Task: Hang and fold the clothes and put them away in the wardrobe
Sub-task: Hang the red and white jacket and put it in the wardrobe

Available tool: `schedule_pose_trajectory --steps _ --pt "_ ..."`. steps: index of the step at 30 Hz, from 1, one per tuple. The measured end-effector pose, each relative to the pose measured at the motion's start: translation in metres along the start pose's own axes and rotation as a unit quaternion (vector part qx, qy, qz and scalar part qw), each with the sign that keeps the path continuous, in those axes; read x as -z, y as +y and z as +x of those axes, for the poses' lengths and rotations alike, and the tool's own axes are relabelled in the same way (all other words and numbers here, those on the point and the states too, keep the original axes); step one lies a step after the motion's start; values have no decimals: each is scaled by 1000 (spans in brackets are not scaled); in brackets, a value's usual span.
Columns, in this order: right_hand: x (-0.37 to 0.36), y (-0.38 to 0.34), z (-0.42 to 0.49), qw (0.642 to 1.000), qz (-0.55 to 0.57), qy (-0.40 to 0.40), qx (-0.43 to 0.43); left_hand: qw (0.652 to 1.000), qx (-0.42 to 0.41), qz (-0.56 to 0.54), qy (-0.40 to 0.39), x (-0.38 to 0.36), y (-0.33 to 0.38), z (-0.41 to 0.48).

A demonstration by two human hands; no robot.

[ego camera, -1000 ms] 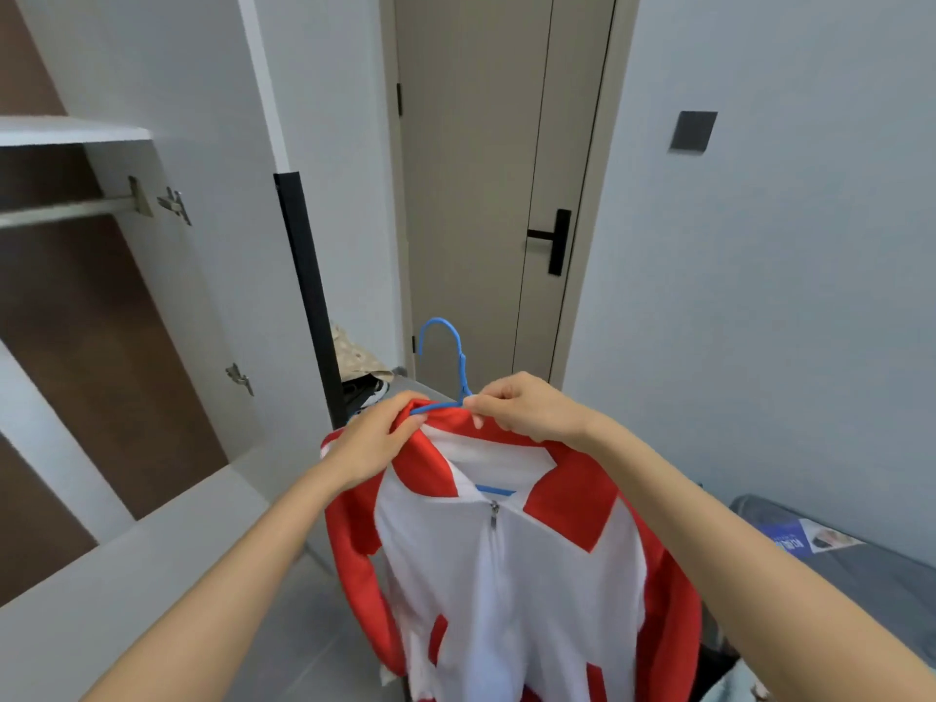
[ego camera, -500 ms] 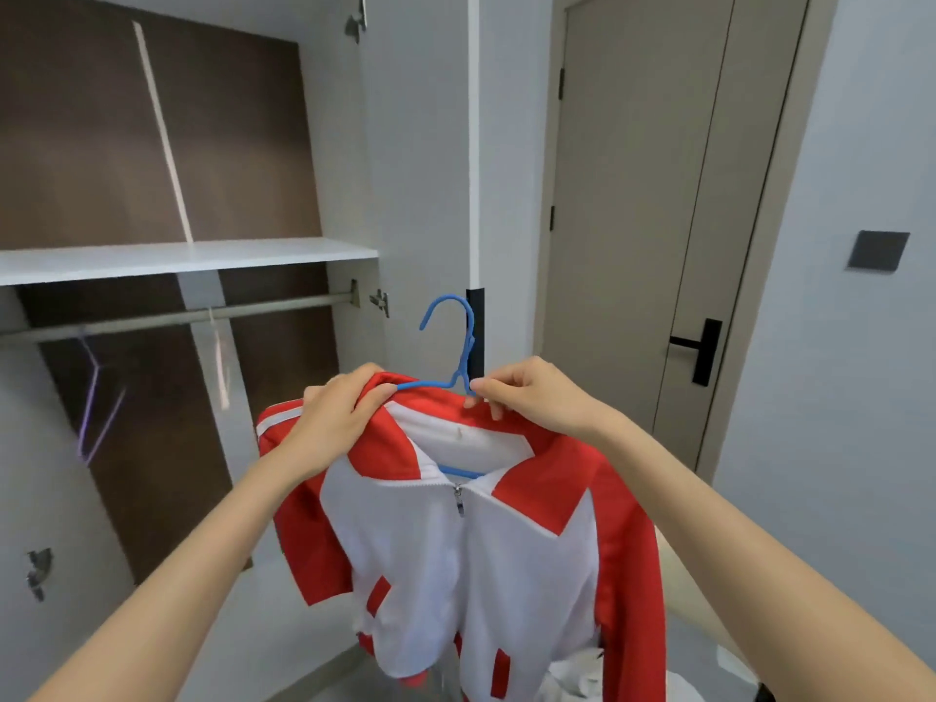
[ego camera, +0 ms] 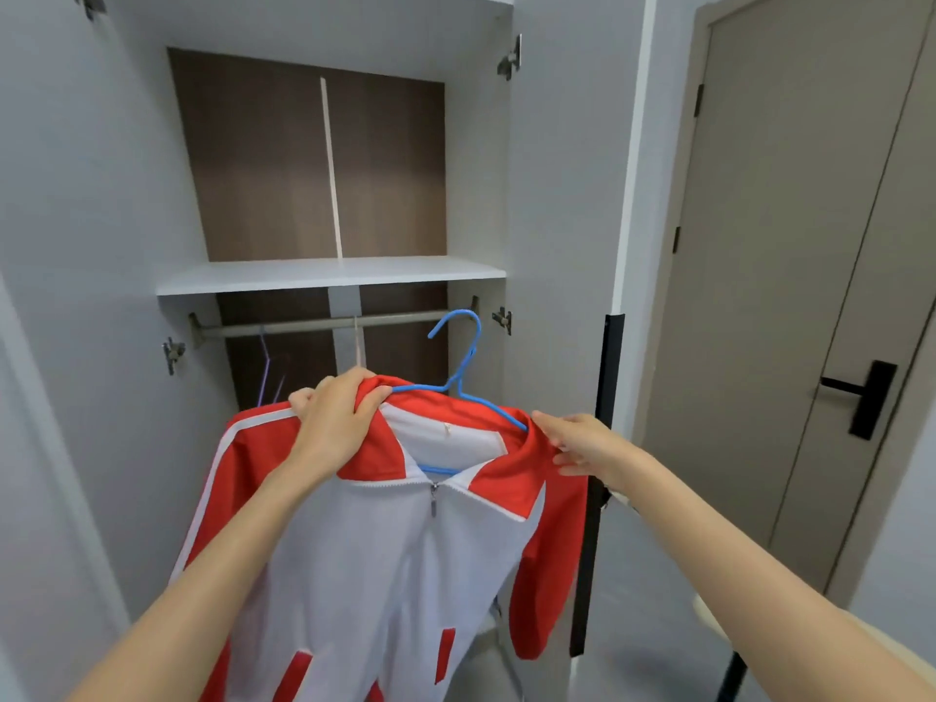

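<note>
The red and white jacket is zipped up on the blue hanger, and I hold it up in front of the open wardrobe, below and in front of the rail. The hanger's hook stands free above the collar, its tip level with the rail's right end but not over it yet.

My left hand is clenched on the collar and the hanger's left shoulder, fingers curled over the red fabric. My right hand has its fingers loosely extended, fingertips resting on the right side of the collar where the hanger arm goes under it; a light pinch at most, and I cannot tell how firm.

A second ago I was facing the room door with the wardrobe off to my left; half a second ago I had turned partway. Now the wardrobe is straight ahead, with the shelf above the rail. My right hand has slid from the base of the hook out along the collar, and the hook now sits higher against the rail.

I judge the dressing of the hanger done; what remains for this garment is to lift the hook over the rail. A purple hanger hangs at its left part, so the right stretch looks free.
</note>
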State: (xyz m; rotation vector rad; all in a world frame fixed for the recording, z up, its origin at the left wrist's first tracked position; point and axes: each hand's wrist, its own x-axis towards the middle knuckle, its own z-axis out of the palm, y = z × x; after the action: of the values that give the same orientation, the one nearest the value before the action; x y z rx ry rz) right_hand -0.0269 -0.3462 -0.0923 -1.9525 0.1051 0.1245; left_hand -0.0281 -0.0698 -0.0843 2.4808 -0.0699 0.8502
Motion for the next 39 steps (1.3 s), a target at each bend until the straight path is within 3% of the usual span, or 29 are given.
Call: schedule_pose_trajectory --steps 2,4,8,15,22,30,35,39 --pt "-13 -6 3 999 -27 -34 -5 1000 15 8 4 3 -10 -2" --pt "-29 -10 8 995 -82 -40 48 999 34 6 9 3 -18 -5" --pt "-52 -2 26 928 -289 60 227 999 44 -4 8 3 -32 -7" --pt "-64 -3 25 896 -281 86 332 997 62 -46 -12 -3 -50 -5" --pt "-58 -8 33 907 -232 63 345 995 38 -79 -49 -26 -49 11" --pt "-53 -25 84 916 -225 16 333 988 -57 -75 -121 -90 -45 56" --pt "-36 -26 152 929 -223 0 296 992 -25 -4 -127 -127 -69 104" --pt "-35 -44 203 937 -200 -25 285 991 54 -23 -121 -150 -87 151"
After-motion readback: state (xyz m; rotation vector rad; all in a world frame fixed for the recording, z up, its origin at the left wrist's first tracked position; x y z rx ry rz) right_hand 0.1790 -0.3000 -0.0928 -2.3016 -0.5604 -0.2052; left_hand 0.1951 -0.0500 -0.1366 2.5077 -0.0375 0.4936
